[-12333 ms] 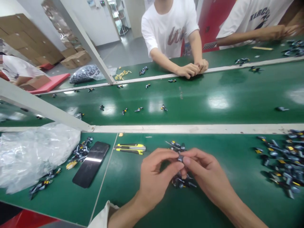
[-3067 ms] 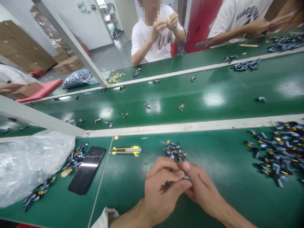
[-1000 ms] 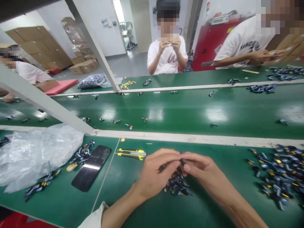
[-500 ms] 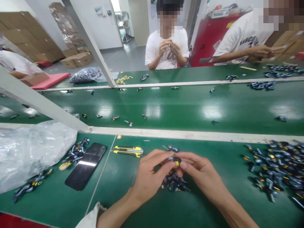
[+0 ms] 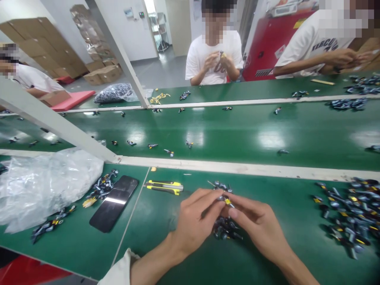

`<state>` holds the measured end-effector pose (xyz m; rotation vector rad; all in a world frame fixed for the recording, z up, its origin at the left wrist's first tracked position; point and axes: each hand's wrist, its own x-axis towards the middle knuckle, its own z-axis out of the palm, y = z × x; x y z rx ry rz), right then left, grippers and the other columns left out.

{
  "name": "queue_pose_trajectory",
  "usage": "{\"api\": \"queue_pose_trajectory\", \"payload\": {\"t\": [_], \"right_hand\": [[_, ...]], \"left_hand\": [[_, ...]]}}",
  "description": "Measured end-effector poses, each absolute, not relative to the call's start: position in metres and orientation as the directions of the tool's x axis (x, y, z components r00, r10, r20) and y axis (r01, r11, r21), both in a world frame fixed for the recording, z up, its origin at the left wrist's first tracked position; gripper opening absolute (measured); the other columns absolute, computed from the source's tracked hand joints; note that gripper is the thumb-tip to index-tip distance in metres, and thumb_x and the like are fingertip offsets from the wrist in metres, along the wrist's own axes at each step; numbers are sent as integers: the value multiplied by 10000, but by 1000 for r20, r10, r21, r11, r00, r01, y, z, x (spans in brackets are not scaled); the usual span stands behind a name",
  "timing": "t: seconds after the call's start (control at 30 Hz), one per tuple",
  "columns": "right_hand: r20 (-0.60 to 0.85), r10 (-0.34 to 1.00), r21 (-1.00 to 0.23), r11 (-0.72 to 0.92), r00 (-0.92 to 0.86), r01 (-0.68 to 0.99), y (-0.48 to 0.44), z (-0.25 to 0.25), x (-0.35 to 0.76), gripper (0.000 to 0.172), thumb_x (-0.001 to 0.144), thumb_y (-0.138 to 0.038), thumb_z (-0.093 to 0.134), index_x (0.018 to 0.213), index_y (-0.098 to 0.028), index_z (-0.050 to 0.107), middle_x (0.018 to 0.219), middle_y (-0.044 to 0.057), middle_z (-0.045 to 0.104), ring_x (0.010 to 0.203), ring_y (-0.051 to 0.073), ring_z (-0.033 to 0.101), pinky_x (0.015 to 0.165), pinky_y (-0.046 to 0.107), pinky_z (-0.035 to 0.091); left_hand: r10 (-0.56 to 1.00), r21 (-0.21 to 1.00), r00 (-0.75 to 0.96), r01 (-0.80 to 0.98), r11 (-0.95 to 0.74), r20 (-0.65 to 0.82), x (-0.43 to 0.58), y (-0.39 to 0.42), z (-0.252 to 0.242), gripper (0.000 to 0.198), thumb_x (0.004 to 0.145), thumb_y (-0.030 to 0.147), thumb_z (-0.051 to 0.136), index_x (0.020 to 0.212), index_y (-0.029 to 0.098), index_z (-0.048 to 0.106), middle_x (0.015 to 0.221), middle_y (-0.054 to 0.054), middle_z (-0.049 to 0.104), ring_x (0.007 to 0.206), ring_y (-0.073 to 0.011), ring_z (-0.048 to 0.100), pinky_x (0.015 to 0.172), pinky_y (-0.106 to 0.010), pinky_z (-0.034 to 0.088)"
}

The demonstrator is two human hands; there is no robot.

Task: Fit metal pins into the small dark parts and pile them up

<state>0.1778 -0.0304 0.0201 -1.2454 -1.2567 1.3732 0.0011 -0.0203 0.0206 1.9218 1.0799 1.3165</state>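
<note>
Between the fingertips of both hands is a small dark metal part with a yellow piece (image 5: 228, 201). My left hand (image 5: 194, 217) pinches it from the left, thumb and index finger closed. My right hand (image 5: 258, 219) has its fingers bent around the other side, the thumb just below a short shiny end. Much of the part is hidden by the fingers, so its exact kind cannot be made out. Directly below the hands lies a small heap of similar dark parts (image 5: 225, 229). To the left of my left hand rests a yellow and black utility knife (image 5: 164, 187).
A large heap of like parts (image 5: 353, 213) spreads at the right. On the left lie a black phone (image 5: 114, 204), more parts (image 5: 105, 184) and a clear plastic bag (image 5: 50, 186). Beyond a white rail (image 5: 208, 166) runs a green belt (image 5: 231, 134) with scattered parts. Co-workers sit across.
The view has shifted, so everything sits farther right. Between my fingers the part has turned, and a shiny end beside its yellow piece now shows. My right thumb has moved slightly lower.
</note>
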Motion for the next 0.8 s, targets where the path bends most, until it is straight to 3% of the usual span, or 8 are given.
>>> {"api": "queue_pose_trajectory", "payload": {"t": [0.17,0.3,0.5,0.8], "right_hand": [[-105,990,-994,-104,-88,25,-29,19,179,236,880,-355,737,1079,-279,838,820,38,835,704,211,767,692,284,638],[-110,988,-994,-112,-109,-16,-28,18,181,228,859,-350,755,1054,-274,845,762,25,825,703,202,769,678,255,631],[-77,996,-996,-75,-38,55,-28,18,176,184,880,-306,719,1000,-269,854,699,-6,803,649,163,753,648,200,611],[128,984,-964,94,124,249,-37,19,164,169,826,-195,681,910,-210,827,812,23,836,638,164,772,630,175,605]], "left_hand": [[829,776,216,293,-558,515,2,-20,20,273,911,52,661,1146,161,747,1054,-81,783,952,-161,738,892,-260,610],[810,750,217,304,-587,546,2,-19,18,281,912,41,657,1156,155,735,1057,-80,776,952,-155,730,890,-258,608],[802,741,218,308,-597,556,4,-20,18,260,913,31,650,1141,122,733,1045,-92,770,957,-155,727,898,-247,602],[813,742,137,345,-574,566,10,-26,15,260,878,35,698,1118,114,760,1013,-101,699,896,-142,707,816,-229,618]]}}
